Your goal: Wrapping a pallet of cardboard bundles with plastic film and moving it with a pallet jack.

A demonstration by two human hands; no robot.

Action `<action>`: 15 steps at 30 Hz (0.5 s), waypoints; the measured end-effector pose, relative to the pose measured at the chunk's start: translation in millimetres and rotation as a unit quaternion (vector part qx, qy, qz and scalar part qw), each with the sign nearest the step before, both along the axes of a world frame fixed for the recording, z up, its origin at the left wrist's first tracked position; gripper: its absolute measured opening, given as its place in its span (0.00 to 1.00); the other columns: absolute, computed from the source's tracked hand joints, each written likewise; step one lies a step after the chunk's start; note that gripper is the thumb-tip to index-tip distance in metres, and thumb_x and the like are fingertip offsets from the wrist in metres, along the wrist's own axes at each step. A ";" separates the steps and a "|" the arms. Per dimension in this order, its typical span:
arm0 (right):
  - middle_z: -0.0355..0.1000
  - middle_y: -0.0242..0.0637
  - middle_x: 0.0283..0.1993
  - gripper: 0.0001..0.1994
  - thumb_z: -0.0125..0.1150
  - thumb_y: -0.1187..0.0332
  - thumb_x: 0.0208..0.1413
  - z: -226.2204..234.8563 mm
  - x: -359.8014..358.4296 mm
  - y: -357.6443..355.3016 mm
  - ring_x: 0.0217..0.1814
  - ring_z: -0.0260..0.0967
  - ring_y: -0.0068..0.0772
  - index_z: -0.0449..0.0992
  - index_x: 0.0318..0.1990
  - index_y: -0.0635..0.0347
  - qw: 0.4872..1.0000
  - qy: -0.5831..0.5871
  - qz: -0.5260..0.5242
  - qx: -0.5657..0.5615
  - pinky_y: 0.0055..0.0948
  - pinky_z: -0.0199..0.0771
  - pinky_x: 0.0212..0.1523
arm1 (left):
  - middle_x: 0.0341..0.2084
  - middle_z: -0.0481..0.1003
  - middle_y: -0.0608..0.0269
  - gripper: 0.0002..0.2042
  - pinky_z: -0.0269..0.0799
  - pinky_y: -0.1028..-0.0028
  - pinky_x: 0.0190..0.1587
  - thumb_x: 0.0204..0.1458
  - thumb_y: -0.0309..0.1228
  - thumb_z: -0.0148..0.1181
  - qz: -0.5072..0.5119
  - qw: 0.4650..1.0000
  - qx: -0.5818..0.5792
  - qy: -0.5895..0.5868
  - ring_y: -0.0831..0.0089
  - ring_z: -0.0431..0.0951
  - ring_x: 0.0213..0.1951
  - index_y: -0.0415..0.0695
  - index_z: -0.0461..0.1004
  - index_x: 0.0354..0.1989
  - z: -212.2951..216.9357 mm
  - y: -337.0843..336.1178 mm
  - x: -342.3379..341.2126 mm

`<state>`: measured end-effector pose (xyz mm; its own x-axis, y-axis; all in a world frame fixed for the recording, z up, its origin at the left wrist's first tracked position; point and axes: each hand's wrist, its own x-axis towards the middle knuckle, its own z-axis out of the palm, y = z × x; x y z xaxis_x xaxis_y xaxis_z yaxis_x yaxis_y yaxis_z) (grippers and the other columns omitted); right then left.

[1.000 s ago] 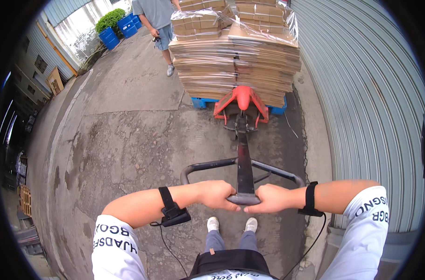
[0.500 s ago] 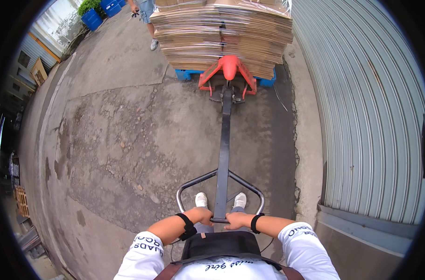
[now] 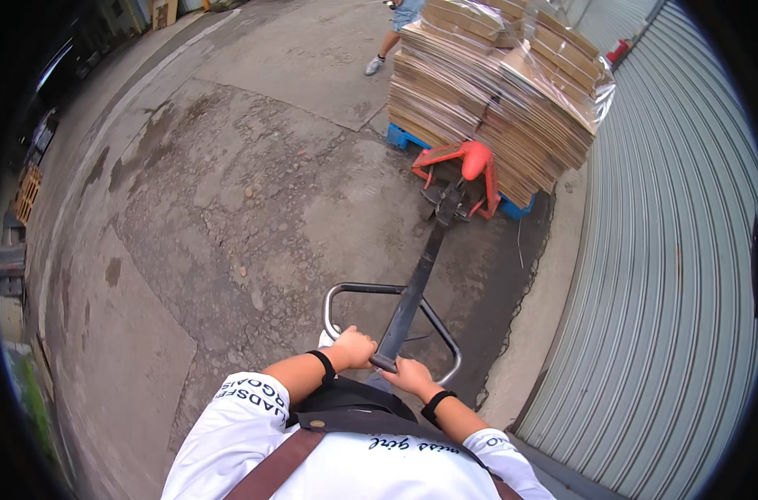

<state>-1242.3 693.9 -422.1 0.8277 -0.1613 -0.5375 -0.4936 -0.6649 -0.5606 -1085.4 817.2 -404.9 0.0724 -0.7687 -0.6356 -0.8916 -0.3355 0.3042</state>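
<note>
Both of my hands are closed on the looped metal handle of a pallet jack (image 3: 413, 302). My left hand (image 3: 354, 347) wraps the near bar left of the central shaft, and my right hand (image 3: 411, 377) grips it just right of the shaft. The shaft slants away to the jack's red body (image 3: 477, 160). Beyond it, a tall load of flat cardboard sheets (image 3: 440, 93), partly covered in clear film, rests on a blue pallet (image 3: 406, 137). The forks are hidden under the load.
A ribbed metal shutter wall (image 3: 662, 225) runs along the right, with a pale concrete strip at its foot. Cracked, stony ground (image 3: 237, 242) spreads to the left. Another person's leg (image 3: 386, 46) shows behind the load. A wooden pallet (image 3: 27, 193) stands at the far left.
The handle has swung and now slants from lower left to upper right. In view, load and jack sit further right and turned, with more of the load's right side showing. Both hands keep their grip.
</note>
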 end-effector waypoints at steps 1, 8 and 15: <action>0.75 0.53 0.32 0.24 0.61 0.48 0.44 -24.7 -12.2 10.0 0.38 0.73 0.54 0.76 0.35 0.65 0.999 0.036 -0.016 0.018 0.43 0.71 0.41 | 0.47 0.73 0.55 0.27 0.55 0.52 0.58 0.41 0.49 0.62 0.018 0.999 -0.017 -0.045 0.63 0.70 0.54 0.45 0.73 0.48 -39.5 18.3 -23.5; 0.73 0.42 0.26 0.23 0.65 0.53 0.39 6.4 17.1 -37.0 0.28 0.73 0.37 0.77 0.30 0.69 0.983 0.152 -0.028 0.104 0.33 0.72 0.34 | 0.47 0.73 0.56 0.25 0.68 0.75 0.50 0.54 0.44 0.58 0.391 0.749 -0.282 0.454 0.71 0.72 0.49 0.40 0.67 0.55 43.7 113.1 84.9; 0.72 0.32 0.22 0.18 0.72 0.58 0.39 123.7 108.8 -40.8 0.24 0.66 0.25 0.79 0.29 0.66 0.962 0.249 -0.077 0.083 0.26 0.63 0.27 | 0.48 0.72 0.48 0.26 0.67 0.63 0.52 0.52 0.47 0.56 0.632 0.761 -0.123 0.081 0.56 0.72 0.51 0.39 0.68 0.52 -11.6 307.3 152.6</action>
<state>-1133.5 653.1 -298.5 0.4336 -0.1391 -0.8903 -0.8141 -0.4840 -0.3208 -932.8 1124.5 -416.5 0.7884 -0.2464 -0.5637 0.1527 -0.8092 0.5673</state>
